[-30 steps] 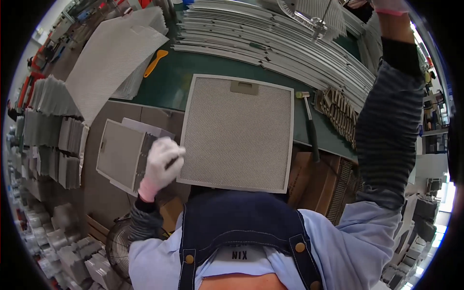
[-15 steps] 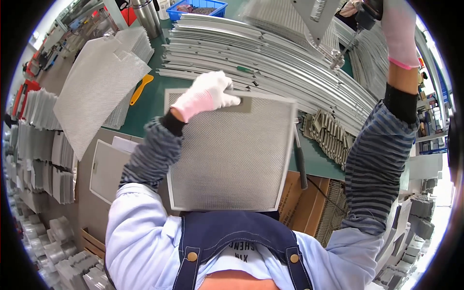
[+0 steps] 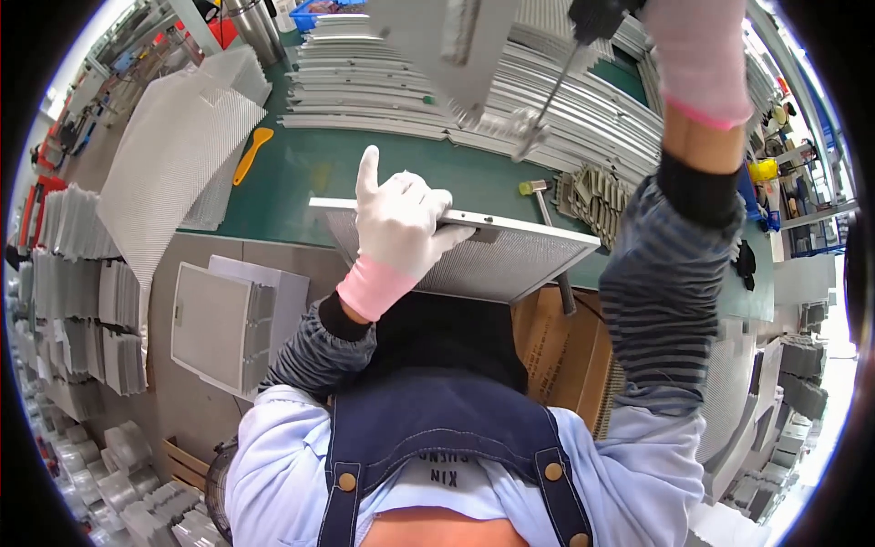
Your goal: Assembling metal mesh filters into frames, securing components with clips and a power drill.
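My left hand (image 3: 396, 219), in a white glove with a pink cuff, grips the upper edge of a framed mesh filter panel (image 3: 492, 264), its index finger stretched out. The panel stands tilted at the near edge of the green table, its frame edge turned up. My right hand (image 3: 700, 59), gloved and raised at the upper right, is on a black power screwdriver (image 3: 597, 16) whose long bit points down and left. The right fingers are partly cut off by the picture's edge. Beside the bit is a blurred grey metal plate (image 3: 451, 46) with a slot.
Long metal frame strips (image 3: 355, 96) lie across the table's back. A hammer (image 3: 547, 205) and a pile of small metal clips (image 3: 592, 201) sit right of the panel. Mesh sheets (image 3: 173, 155) and a yellow scraper (image 3: 252, 157) are at left. A cardboard box (image 3: 556, 351) stands below.
The mesh panel has tipped from facing me to edge-up, with my left hand still on its upper edge. My right hand and the screwdriver have moved left in view.
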Demonstrator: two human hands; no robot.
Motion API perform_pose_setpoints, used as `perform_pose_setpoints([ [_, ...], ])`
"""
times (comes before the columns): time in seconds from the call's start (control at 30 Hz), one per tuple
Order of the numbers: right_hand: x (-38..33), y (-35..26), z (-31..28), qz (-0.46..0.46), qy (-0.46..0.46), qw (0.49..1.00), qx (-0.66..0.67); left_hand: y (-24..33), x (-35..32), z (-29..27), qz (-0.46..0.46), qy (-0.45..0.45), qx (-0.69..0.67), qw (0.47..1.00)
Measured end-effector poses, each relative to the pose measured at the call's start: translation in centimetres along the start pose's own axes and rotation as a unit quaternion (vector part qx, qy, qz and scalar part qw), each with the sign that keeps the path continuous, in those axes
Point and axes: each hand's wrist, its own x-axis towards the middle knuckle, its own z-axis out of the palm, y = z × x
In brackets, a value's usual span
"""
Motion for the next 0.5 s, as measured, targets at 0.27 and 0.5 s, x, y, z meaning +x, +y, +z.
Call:
perform_pose_setpoints([
  [0.27, -4.0, 5.4, 3.4, 0.081, -0.169, 0.774, 0.604, -0.6, -0.4, 1.0, 0.020, 0.018, -0.002, 1.000],
  [0.5, -5.1, 3.6, 2.3, 0.124, -0.097, 0.955, 0.251, -0.4, -1.5, 2.5, 0.005, -0.024, 0.010, 1.000],
])
